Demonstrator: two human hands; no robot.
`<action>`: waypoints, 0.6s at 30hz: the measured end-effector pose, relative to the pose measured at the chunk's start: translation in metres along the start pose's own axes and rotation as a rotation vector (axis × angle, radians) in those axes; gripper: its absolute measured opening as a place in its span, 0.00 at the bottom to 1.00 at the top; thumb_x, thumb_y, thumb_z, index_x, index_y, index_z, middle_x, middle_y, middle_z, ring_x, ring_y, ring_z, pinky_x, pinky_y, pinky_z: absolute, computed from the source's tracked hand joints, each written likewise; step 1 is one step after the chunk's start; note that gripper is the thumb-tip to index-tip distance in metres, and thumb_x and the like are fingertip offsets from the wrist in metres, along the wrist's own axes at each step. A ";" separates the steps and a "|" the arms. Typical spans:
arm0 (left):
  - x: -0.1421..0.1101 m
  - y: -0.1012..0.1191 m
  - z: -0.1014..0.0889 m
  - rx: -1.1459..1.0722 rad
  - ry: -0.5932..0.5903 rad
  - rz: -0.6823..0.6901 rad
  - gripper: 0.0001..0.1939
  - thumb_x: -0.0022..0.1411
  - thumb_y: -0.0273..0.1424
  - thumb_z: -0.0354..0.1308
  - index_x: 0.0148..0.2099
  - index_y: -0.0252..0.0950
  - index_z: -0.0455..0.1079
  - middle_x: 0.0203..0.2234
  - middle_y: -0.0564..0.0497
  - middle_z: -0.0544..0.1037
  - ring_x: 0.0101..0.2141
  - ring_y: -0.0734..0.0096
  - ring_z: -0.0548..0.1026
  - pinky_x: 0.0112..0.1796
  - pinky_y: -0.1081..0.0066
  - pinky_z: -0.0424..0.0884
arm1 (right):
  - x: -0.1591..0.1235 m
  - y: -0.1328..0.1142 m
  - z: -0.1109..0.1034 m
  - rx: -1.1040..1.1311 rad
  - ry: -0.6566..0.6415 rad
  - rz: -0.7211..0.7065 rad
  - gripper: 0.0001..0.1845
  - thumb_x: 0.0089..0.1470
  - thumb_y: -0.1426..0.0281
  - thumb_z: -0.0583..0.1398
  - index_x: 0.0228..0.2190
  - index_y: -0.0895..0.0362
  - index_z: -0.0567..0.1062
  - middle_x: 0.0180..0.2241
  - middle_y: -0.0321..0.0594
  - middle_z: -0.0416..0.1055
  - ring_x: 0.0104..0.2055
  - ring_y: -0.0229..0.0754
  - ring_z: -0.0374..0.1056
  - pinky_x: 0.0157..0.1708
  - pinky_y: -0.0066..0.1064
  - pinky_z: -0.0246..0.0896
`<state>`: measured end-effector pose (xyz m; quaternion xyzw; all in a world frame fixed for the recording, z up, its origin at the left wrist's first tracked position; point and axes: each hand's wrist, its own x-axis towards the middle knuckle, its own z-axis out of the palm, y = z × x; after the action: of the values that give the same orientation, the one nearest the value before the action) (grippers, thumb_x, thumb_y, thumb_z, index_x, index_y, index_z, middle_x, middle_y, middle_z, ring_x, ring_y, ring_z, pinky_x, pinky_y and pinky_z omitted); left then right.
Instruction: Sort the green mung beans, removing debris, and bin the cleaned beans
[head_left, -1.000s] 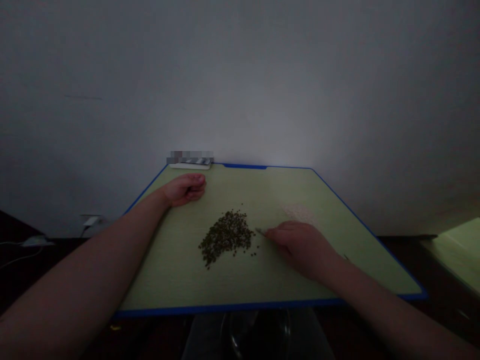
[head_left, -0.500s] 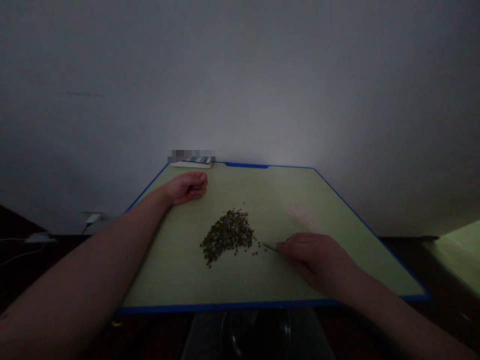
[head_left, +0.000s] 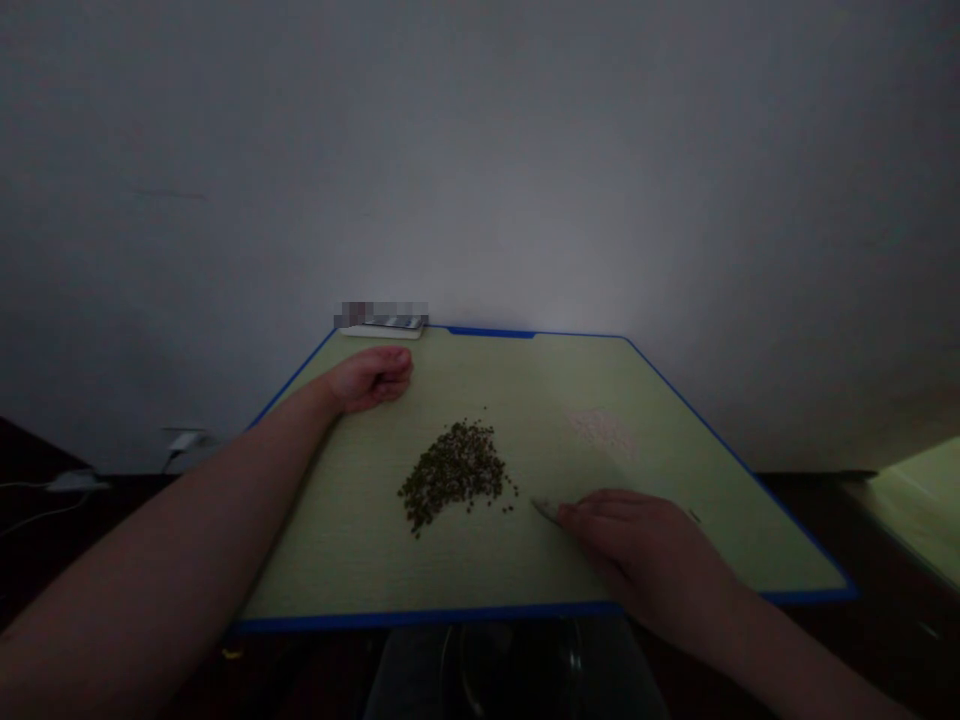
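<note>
A pile of small dark green beans [head_left: 454, 472] lies in the middle of a pale green table with a blue rim [head_left: 420, 618]. My right hand [head_left: 645, 545] rests on the table to the right of the pile, fingers closed on a thin metal tool, likely tweezers [head_left: 546, 511], whose tip points at the beans. My left hand [head_left: 371, 378] lies curled in a loose fist at the far left of the table, holding nothing that I can see. A faint patch of pale grains [head_left: 600, 428] sits at the far right.
A flat white object [head_left: 382, 326] lies at the table's far left corner against the grey wall. A white plug and cable [head_left: 180, 442] lie on the dark floor at left. Another pale green surface [head_left: 919, 505] shows at the right edge.
My right hand has drawn back toward me and to the right with the tool, away from the bean pile. My left hand has stayed put.
</note>
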<state>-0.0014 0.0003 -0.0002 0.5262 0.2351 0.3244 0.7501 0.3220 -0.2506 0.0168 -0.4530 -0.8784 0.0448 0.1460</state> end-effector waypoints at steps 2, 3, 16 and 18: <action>0.000 0.000 0.000 -0.004 0.013 -0.003 0.17 0.53 0.29 0.67 0.24 0.34 0.59 0.17 0.58 0.57 0.15 0.84 0.55 0.15 0.82 0.52 | 0.005 -0.005 0.003 -0.016 -0.007 -0.036 0.23 0.57 0.80 0.52 0.49 0.59 0.78 0.42 0.46 0.81 0.44 0.47 0.76 0.45 0.40 0.72; 0.000 0.000 0.000 -0.006 0.017 -0.003 0.17 0.53 0.28 0.67 0.24 0.34 0.59 0.17 0.58 0.57 0.15 0.84 0.55 0.15 0.82 0.52 | 0.007 -0.007 0.004 -0.032 -0.010 -0.040 0.22 0.57 0.80 0.52 0.48 0.59 0.78 0.42 0.46 0.81 0.44 0.47 0.76 0.46 0.40 0.72; 0.000 0.000 0.000 0.014 -0.005 0.006 0.20 0.49 0.32 0.71 0.24 0.34 0.59 0.17 0.59 0.57 0.15 0.84 0.55 0.14 0.82 0.52 | 0.061 0.001 -0.004 -0.202 -0.197 0.139 0.17 0.57 0.79 0.57 0.44 0.55 0.81 0.37 0.44 0.81 0.41 0.45 0.75 0.40 0.33 0.65; 0.000 0.000 0.000 0.019 -0.010 0.005 0.21 0.49 0.33 0.71 0.23 0.34 0.58 0.17 0.59 0.57 0.15 0.84 0.56 0.15 0.82 0.52 | 0.066 0.003 -0.006 -0.190 -0.216 0.086 0.18 0.55 0.80 0.57 0.43 0.55 0.81 0.37 0.44 0.81 0.42 0.45 0.75 0.40 0.33 0.64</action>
<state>-0.0010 0.0005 -0.0004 0.5353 0.2329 0.3216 0.7455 0.2901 -0.1954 0.0363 -0.4947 -0.8689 0.0161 0.0049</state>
